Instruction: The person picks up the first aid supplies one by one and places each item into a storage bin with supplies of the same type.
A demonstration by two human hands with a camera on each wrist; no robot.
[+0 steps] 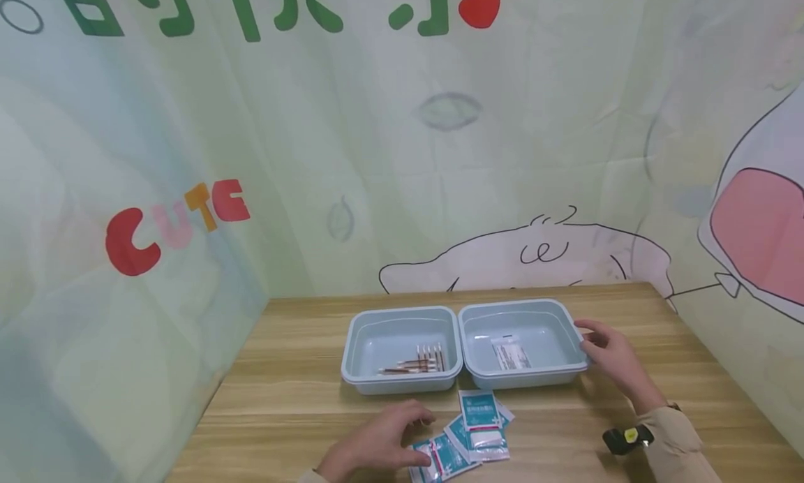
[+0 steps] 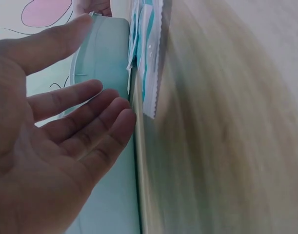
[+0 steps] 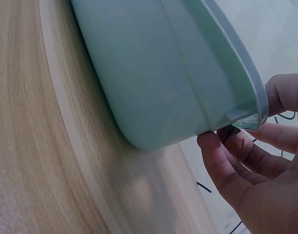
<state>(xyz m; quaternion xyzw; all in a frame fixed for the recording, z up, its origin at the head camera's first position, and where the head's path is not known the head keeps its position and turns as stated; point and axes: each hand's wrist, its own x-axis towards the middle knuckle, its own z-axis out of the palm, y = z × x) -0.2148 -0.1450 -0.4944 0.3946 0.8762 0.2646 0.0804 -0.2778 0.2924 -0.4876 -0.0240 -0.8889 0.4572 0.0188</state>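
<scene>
Two light-blue plastic basins stand side by side on the table. The left basin holds several cotton swabs with brown shafts and white tips. In the right basin lies a small clear packet with white printing. My right hand grips that basin's right end, its fingers at and below the rim. In front of the basins lies a loose overlapping pile of teal-and-white sachets. My left hand, fingers loosely bent and holding nothing, hovers beside the leftmost sachet.
The wooden table reaches back to a printed cloth backdrop with cartoon drawings and letters. A black wrist device sits on the right sleeve. Dark cables show beyond the table edge in the right wrist view.
</scene>
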